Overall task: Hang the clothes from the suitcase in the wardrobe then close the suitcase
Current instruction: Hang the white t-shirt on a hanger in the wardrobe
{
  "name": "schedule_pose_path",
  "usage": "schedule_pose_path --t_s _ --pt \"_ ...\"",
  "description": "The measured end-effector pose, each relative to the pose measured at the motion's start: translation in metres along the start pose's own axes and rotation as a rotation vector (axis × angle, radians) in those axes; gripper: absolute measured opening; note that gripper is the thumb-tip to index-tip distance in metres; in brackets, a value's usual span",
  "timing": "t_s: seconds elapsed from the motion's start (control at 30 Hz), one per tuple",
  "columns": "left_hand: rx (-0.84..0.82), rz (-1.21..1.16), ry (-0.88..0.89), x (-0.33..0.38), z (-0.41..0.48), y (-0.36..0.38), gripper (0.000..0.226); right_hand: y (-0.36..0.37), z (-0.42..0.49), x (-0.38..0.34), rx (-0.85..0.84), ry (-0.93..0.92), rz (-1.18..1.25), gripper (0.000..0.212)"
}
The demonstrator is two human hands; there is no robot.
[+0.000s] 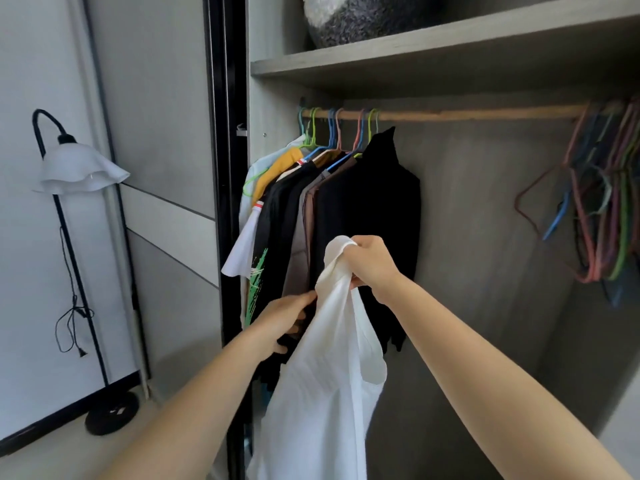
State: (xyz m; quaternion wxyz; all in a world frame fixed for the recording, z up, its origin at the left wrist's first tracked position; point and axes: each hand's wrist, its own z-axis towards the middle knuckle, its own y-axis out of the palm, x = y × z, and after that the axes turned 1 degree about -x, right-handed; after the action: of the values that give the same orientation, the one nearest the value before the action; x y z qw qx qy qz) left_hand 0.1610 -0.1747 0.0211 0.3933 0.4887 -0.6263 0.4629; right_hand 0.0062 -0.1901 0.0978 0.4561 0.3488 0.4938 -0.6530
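Observation:
I hold a white sleeveless garment (322, 386) up in front of the open wardrobe. My right hand (372, 263) grips its bunched top at one shoulder. My left hand (289, 315) pinches the fabric's left edge a little lower. Behind it, several clothes (346, 209) in black, brown, yellow and white hang on coloured hangers at the left end of the wooden rail (467, 114). A bunch of empty coloured hangers (602, 202) hangs at the rail's right end. The suitcase is out of view.
A shelf (433, 53) above the rail carries a grey and white fluffy object (367, 19). The black edge of the sliding door (225, 168) stands at the left. A black floor lamp (72, 168) with a white shade stands by the wall, cord dangling.

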Motion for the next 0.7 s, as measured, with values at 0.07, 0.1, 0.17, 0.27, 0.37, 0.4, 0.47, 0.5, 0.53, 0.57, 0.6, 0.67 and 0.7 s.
schedule_pose_path --t_s 0.07,0.1,0.17,0.27,0.37,0.4,0.47,0.5,0.53,0.57,0.6,0.67,0.7 --pt "0.006 -0.156 0.024 0.005 0.004 0.009 0.043 -0.001 -0.004 -0.005 0.009 -0.002 -0.025 0.01" --pt "-0.011 -0.189 0.045 0.008 0.003 0.014 0.033 -0.003 -0.005 -0.004 0.033 0.022 -0.017 0.009" --pt "-0.072 -0.219 0.089 0.011 -0.002 0.024 0.024 -0.009 -0.004 0.001 0.08 0.14 0.033 0.012" --pt "-0.182 -0.26 0.167 0.007 -0.009 0.037 0.028 -0.019 -0.004 0.011 0.1 0.265 0.058 0.042" --pt "-0.186 -0.051 0.347 -0.001 -0.01 0.05 0.027 -0.024 -0.011 0.016 0.125 0.259 0.001 0.035" --pt "-0.158 -0.009 0.4 -0.003 -0.009 0.056 0.035 -0.025 -0.014 0.013 0.133 0.248 -0.015 0.02" --pt "-0.102 -0.005 0.434 -0.004 -0.009 0.063 0.047 -0.029 -0.018 0.01 0.15 0.214 -0.036 0.015" --pt "-0.082 -0.028 0.416 -0.004 -0.007 0.064 0.047 -0.033 -0.018 0.01 0.162 0.2 -0.056 0.026" --pt "-0.067 -0.033 0.397 -0.004 -0.005 0.064 0.044 -0.036 -0.017 0.01 0.176 0.18 -0.077 0.033" --pt "-0.054 0.0 0.393 -0.004 -0.002 0.063 0.036 -0.039 -0.016 0.01 0.197 0.168 -0.105 0.035" --pt "-0.045 0.081 0.399 -0.005 0.003 0.061 0.023 -0.043 -0.016 0.01 0.211 0.162 -0.118 0.035" --pt "-0.055 0.312 0.401 -0.007 0.01 0.056 0.006 -0.047 -0.015 0.011 0.237 0.178 -0.101 0.032" --pt "-0.074 0.433 0.381 -0.01 0.013 0.054 0.006 -0.049 -0.014 0.011 0.243 0.191 -0.077 0.03"
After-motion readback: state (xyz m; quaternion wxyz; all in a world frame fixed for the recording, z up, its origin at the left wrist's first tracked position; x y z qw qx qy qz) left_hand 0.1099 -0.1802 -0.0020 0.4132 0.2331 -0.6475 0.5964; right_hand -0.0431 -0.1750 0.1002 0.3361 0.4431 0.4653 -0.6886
